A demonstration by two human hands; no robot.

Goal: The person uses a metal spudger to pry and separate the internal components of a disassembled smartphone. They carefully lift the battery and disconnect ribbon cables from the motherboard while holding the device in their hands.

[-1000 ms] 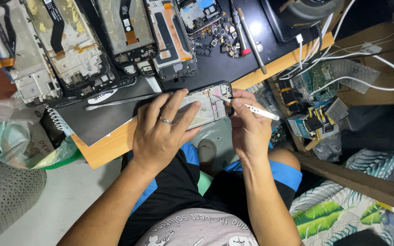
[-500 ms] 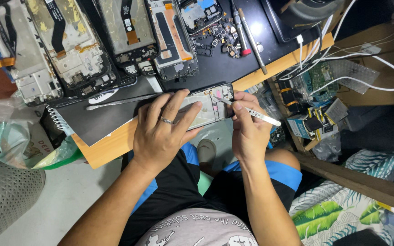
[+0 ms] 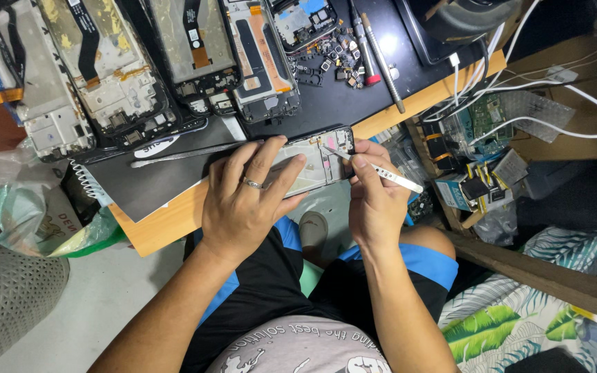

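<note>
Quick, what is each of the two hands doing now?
Left hand: holding the opened phone down.
Right hand: closed on tweezers.

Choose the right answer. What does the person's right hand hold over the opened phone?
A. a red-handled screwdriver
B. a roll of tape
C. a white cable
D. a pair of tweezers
D: the right hand pinches a pair of pale tweezers, their tip down on the opened phone that the left hand steadies.
</note>
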